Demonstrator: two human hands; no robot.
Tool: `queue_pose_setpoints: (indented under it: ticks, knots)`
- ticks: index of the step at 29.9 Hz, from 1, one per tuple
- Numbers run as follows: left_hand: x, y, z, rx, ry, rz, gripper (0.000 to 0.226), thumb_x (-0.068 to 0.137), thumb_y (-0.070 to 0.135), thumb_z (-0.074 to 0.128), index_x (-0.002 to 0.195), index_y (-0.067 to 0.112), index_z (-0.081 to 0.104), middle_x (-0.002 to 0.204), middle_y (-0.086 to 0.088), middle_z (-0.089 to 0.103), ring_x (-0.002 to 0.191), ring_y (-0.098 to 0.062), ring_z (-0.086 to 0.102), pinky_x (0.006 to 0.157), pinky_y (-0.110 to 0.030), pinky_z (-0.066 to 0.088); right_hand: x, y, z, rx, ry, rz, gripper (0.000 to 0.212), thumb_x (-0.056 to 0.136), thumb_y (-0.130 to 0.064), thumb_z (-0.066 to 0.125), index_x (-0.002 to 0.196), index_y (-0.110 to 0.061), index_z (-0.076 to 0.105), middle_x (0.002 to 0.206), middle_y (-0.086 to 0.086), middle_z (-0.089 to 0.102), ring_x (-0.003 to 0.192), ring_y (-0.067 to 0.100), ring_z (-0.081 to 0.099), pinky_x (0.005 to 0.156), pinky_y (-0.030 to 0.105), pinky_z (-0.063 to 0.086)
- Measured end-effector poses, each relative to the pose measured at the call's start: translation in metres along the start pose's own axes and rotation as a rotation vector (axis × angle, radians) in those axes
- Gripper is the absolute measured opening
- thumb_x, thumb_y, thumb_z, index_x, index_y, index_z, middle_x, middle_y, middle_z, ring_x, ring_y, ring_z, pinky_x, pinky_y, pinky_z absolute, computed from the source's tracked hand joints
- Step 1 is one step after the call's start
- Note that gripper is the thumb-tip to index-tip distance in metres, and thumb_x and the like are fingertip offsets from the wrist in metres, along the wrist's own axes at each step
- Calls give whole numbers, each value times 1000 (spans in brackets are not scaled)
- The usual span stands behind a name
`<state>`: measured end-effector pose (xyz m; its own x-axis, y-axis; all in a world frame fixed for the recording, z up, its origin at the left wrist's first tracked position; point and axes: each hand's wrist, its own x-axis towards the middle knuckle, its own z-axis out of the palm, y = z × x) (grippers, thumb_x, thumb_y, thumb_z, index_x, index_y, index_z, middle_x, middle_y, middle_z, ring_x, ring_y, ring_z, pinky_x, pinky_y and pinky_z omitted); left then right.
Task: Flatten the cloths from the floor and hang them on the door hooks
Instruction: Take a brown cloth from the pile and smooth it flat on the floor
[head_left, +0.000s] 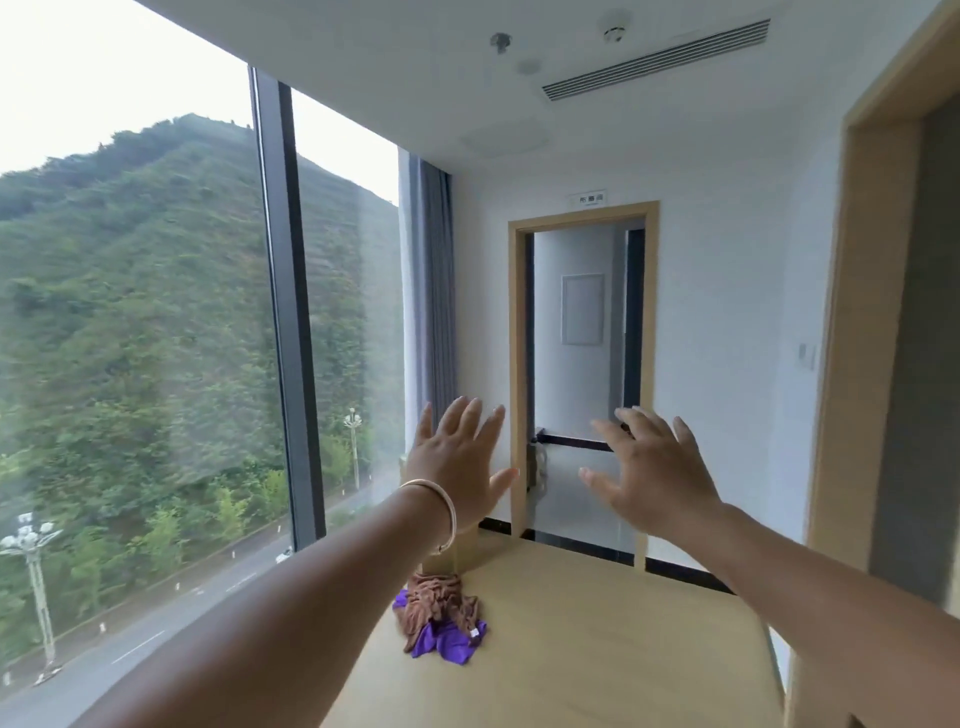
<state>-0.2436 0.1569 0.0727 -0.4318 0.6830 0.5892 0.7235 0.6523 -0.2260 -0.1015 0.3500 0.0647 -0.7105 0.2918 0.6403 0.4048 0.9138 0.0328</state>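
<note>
head cam | 1 view, worn at head height | facing forward across the worktop (597, 649) toward the doorway (584, 364) | window (156, 338) along the left | both arms reach in from the bottom, close to the lens

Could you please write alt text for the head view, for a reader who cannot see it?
Left hand and right hand are raised open, holding nothing. Below them, brown cloth and purple cloth lie crumpled on a pale wood surface. A window is left, a doorway ahead.

brown cloth (440, 603) crumpled atop purple cloth (451, 643), heaped on floor.
</note>
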Motion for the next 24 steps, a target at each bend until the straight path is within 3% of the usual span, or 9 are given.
queue_pose_setpoints:
  ticks: [6,10,24]
  knots:
    - [47,59,35,-83,17,63,74,92,64,26,152,26,4,160,-2,10,147,-22,2,118,-54,2,-10,67,13,-52,-66,114,64,91,-63,35,146,-31,30,155,1,26,145,19,14,118,49,7]
    - [73,84,58,-99,18,110,73,92,63,27,151,26,5,160,-3,10,148,-23,3,117,-53,0,-8,98,26,-71,-47,156,60,93,-59,38,145,-30,33,153,0,31,144,17,19,118,48,10]
    - [221,109,171,-150,41,230,74,92,66,25,151,25,5,159,-4,11,147,-27,4,116,-55,1,72,176,116,-213,-94,320,62,93,-63,30,147,-33,28,155,-1,26,145,16,16,117,46,12]
